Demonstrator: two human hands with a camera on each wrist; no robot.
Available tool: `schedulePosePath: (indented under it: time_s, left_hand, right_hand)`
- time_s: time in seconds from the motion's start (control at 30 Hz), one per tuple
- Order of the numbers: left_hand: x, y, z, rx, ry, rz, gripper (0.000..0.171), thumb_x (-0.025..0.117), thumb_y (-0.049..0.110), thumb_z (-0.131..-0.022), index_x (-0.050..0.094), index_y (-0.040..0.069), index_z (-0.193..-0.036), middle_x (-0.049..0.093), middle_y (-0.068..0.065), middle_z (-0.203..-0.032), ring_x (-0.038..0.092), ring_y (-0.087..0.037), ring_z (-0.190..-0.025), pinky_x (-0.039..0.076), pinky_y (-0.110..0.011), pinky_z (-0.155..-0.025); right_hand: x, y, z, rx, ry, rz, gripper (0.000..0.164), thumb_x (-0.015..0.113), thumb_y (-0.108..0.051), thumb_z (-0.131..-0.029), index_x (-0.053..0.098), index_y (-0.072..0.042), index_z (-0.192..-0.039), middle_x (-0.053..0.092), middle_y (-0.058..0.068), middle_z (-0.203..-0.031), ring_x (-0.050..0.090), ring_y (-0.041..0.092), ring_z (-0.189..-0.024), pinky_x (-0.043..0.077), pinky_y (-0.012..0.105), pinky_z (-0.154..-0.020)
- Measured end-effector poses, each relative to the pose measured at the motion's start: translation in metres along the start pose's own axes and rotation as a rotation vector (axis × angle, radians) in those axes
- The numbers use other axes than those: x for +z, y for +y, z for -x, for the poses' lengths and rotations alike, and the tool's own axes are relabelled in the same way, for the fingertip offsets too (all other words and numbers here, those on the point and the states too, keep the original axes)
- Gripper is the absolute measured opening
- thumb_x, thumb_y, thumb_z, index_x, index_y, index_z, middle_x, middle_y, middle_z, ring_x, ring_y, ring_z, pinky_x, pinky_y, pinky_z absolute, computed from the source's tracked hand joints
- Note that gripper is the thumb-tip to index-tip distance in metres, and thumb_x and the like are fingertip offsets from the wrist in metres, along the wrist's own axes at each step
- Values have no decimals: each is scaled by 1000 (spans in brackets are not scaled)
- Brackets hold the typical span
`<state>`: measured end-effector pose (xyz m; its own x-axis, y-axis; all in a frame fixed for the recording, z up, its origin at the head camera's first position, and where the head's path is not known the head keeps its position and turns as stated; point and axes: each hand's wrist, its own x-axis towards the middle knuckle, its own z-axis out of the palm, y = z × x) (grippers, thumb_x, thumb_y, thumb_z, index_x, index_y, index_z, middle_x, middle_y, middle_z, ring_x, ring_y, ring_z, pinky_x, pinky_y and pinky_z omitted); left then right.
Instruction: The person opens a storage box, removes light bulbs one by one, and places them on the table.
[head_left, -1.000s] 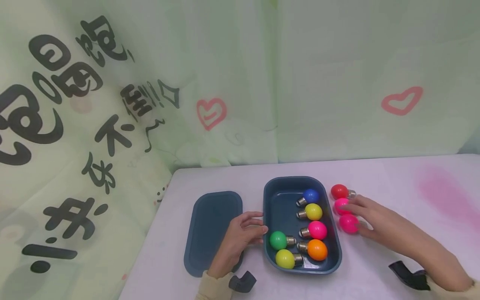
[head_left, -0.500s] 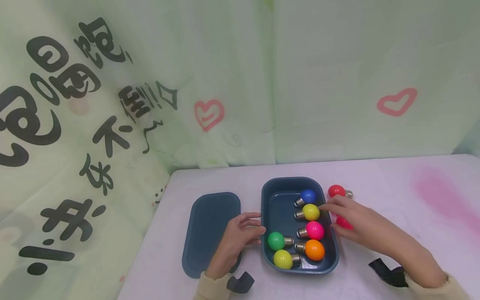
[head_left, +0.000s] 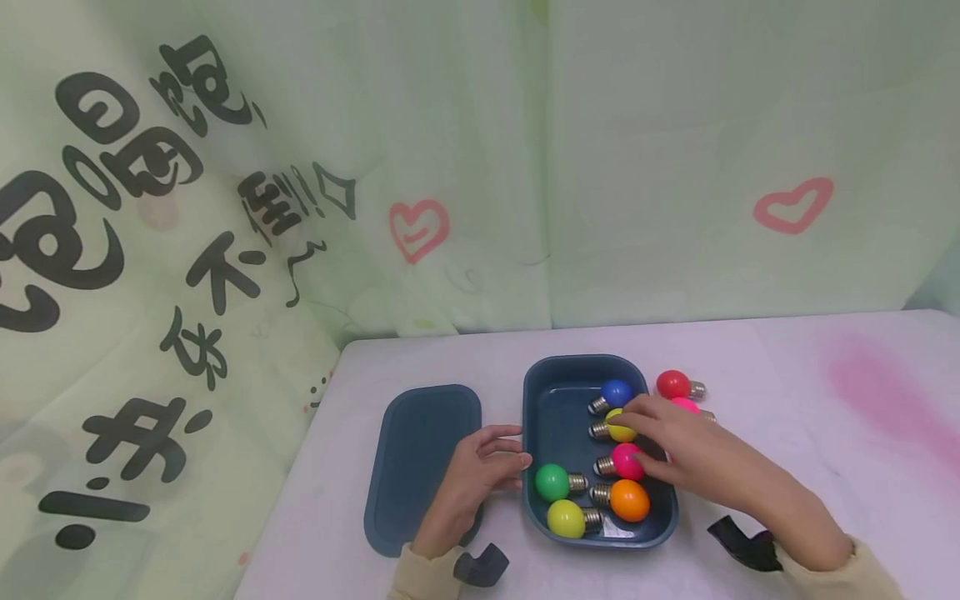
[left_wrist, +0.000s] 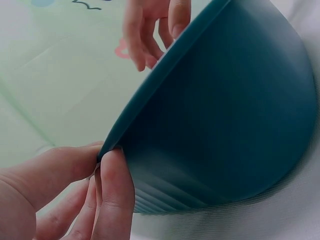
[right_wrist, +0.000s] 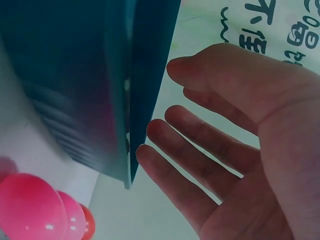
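A dark blue box (head_left: 558, 417) holds several bulbs: blue (head_left: 617, 392), yellow (head_left: 621, 426), pink (head_left: 627, 461), orange (head_left: 629, 500), green (head_left: 552, 482), and another yellow bulb (head_left: 566, 519) at the near end. My left hand (head_left: 480, 467) pinches the box's left rim (left_wrist: 145, 95) between thumb and finger. Over the right rim reaches my right hand (head_left: 697, 454), its fingers apart with nothing held between them in the right wrist view. Its fingertips hover over the upper yellow and pink bulbs; whether they touch cannot be told. From the head, this hand partly covers both.
Right of the box lie a red bulb (head_left: 673, 383) and a pink bulb (head_left: 685, 406); another pink bulb (right_wrist: 30, 207) shows in the right wrist view, hidden from the head. A flat blue lid (head_left: 416, 458) lies left of the box. A printed curtain (head_left: 675, 167) hangs behind the table.
My right hand has moved left from the loose pink bulbs outside to above the box. The left hand has stayed at the rim. The bulbs in the box look unchanged.
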<state>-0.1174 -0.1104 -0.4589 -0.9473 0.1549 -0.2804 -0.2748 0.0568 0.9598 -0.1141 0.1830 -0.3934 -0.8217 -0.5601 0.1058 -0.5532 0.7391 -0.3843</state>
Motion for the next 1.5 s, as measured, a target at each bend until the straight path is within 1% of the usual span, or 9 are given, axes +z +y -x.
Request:
schedulePosePath:
  time_s: [0.17, 0.4, 0.6, 0.77, 0.87, 1.07, 1.33, 1.5]
  left_hand:
    - [1, 1, 0, 0, -4, 5, 47, 80, 14, -83, 64, 9, -127, 70, -6, -104, 70, -15, -81, 61, -29, -70]
    - [1, 2, 1, -2, -6, 11, 46, 80, 14, -83, 64, 9, -126, 70, -7, -104, 69, -15, -80, 61, -29, -70]
    - [1, 3, 1, 0, -13, 14, 46, 80, 16, -83, 64, 9, -127, 70, -7, -104, 69, -15, -80, 61, -29, -70]
    - [1, 3, 1, 4, -18, 19, 46, 79, 16, -84, 64, 8, -127, 70, -8, -105, 69, -15, -81, 61, -29, -70]
    - [1, 3, 1, 5, -16, 20, 46, 79, 15, -84, 64, 9, -127, 70, -9, -105, 70, -15, -81, 61, -29, -70]
    - [0, 2, 1, 1, -11, 11, 46, 78, 15, -85, 63, 9, -129, 70, -8, -106, 69, -15, -81, 61, -30, -70]
    - [1, 4, 1, -5, -16, 24, 46, 78, 14, -85, 63, 8, -128, 70, -9, -106, 69, -14, -81, 61, -29, -70]
    - [0, 3, 0, -4, -19, 27, 46, 78, 14, -85, 63, 8, -128, 70, -8, -105, 69, -14, -80, 61, -29, -70]
  right_hand:
    - [4, -6, -5, -17, -18, 1, 46, 84, -21, -79, 68, -16, -122, 61, 2, -117, 63, 24, -105, 62, 35, -74]
    - [9, -15, -13, -30, -40, -25, 39, 80, -21, -84, 69, -13, -120, 62, 5, -117, 62, 24, -107, 62, 35, -75]
    - [12, -21, -20, -67, -44, -20, 42, 80, -20, -82, 69, -13, -122, 62, 9, -123, 61, 29, -112, 62, 40, -76]
    - [15, -22, -24, -112, -41, -8, 42, 81, -18, -81, 69, -11, -121, 63, 6, -118, 62, 24, -107, 61, 36, -78]
    - [16, -24, -26, -124, -44, -9, 43, 82, -18, -80, 69, -11, -121, 63, 4, -115, 63, 21, -103, 61, 33, -78]
    - [16, -31, -33, -148, -78, -14, 45, 83, -19, -79, 69, -9, -121, 64, 4, -114, 65, 21, -100, 61, 33, -76]
    - [22, -37, -43, -187, -149, 19, 46, 82, -25, -81, 68, -9, -122, 65, 5, -112, 66, 20, -99, 61, 33, -80]
    - [25, -40, -47, -209, -169, 38, 44, 82, -26, -82, 69, -9, -121, 65, 3, -108, 66, 17, -96, 61, 33, -81]
